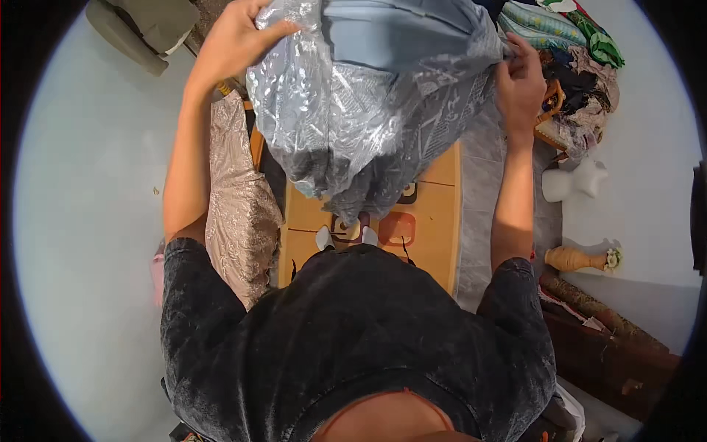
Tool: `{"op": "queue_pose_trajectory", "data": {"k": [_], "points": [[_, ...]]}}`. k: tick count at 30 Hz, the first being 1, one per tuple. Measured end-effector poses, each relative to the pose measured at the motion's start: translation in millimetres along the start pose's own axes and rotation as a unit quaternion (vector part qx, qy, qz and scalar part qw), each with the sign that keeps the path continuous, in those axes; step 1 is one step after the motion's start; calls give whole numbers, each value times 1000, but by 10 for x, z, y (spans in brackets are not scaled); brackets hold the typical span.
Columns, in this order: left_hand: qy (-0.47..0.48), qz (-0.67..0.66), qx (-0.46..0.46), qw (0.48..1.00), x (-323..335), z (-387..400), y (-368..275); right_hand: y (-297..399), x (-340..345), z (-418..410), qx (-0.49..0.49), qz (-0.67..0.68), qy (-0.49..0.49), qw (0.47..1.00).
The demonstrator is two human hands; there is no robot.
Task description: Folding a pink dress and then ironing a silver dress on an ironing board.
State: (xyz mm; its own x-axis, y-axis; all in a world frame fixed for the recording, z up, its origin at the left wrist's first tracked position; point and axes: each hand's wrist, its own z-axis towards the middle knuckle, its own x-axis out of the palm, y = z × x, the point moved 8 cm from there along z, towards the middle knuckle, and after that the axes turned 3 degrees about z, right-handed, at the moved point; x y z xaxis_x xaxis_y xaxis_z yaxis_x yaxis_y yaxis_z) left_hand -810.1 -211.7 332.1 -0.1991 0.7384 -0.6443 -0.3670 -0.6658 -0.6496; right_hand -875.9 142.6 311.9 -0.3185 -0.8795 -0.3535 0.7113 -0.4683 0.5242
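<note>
A shiny silver-grey patterned garment point(364, 110) hangs between my two hands in front of me, at the top of the view. Its smooth blue-grey inner side point(381, 33) shows along the upper part. My left hand point(237, 41) grips the left edge, thumb on the glossy fabric. On the other side, my right hand point(519, 83) pinches the fabric at the right edge between thumb and fingers. The lower end bunches together above my feet.
A pale pink lace dress point(237, 193) hangs at the left. Underfoot lies an orange patterned mat point(436, 221). To the right are piled clothes point(580, 83), a white mannequin form point(574, 179), a tan vase point(574, 258) and dark wooden furniture point(602, 359). A chair point(138, 33) stands upper left.
</note>
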Motion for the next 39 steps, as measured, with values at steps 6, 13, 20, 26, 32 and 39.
{"op": "queue_pose_trajectory", "data": {"k": [6,13,20,26,32,39], "points": [[-55,89,111,988,-17,-39,-407,103,41,-24,-254,-137,-63,955],[49,147,33,987,138,-139,113,-219,68,-181,-30,32,-6,999],[60,107,-12,992,226,-419,91,-12,-170,-407,-43,2,-12,999],[87,20,51,995,259,-384,53,51,-328,-571,23,38,0,999],[133,1,20,991,225,-371,53,230,-519,-717,88,44,6,995],[92,36,77,992,145,-513,-39,326,-518,-827,116,61,29,991]]}}
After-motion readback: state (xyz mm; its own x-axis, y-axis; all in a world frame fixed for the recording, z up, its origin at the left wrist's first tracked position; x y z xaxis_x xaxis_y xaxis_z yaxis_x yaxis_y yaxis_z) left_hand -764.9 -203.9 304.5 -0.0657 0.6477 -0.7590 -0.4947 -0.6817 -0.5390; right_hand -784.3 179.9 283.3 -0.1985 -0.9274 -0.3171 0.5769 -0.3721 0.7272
